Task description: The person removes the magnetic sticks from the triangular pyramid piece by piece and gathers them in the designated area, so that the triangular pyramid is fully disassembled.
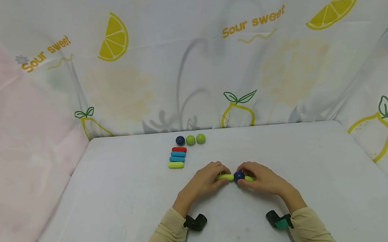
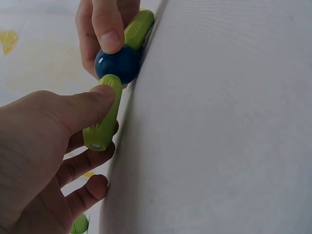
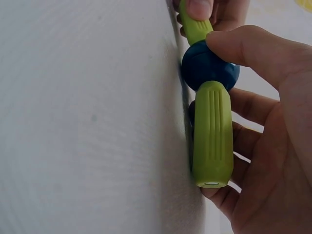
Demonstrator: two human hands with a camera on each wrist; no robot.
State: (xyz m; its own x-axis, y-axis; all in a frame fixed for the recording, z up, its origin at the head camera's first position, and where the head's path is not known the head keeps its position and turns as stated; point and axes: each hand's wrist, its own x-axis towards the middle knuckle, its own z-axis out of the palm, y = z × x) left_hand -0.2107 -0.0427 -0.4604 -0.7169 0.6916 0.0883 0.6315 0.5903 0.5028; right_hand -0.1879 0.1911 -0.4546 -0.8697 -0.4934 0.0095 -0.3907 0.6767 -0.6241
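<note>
My left hand (image 1: pixel 210 179) pinches a yellow-green ribbed rod (image 2: pixel 103 117) between thumb and fingers. That rod's far end touches a dark blue ball (image 1: pixel 238 176). The ball is held by my right hand (image 1: pixel 263 177), its thumb and fingers on either side. From the ball's other side a second yellow-green rod (image 3: pixel 213 136) sticks out, in line with the first. In the right wrist view this rod's free end shows a small pale disc, and the fingers lie behind it. Ball and rods are at the white tabletop, between both hands.
Farther back on the white table (image 1: pixel 118 209) lie a dark blue ball (image 1: pixel 180 140) and two green balls (image 1: pixel 190 139) in a row. Below them is a stack of short rods: a red rod (image 1: pixel 179 149), two blue rods (image 1: pixel 178 154) and a yellow-green rod (image 1: pixel 176 165). A printed cloth (image 1: pixel 181 70) hangs behind.
</note>
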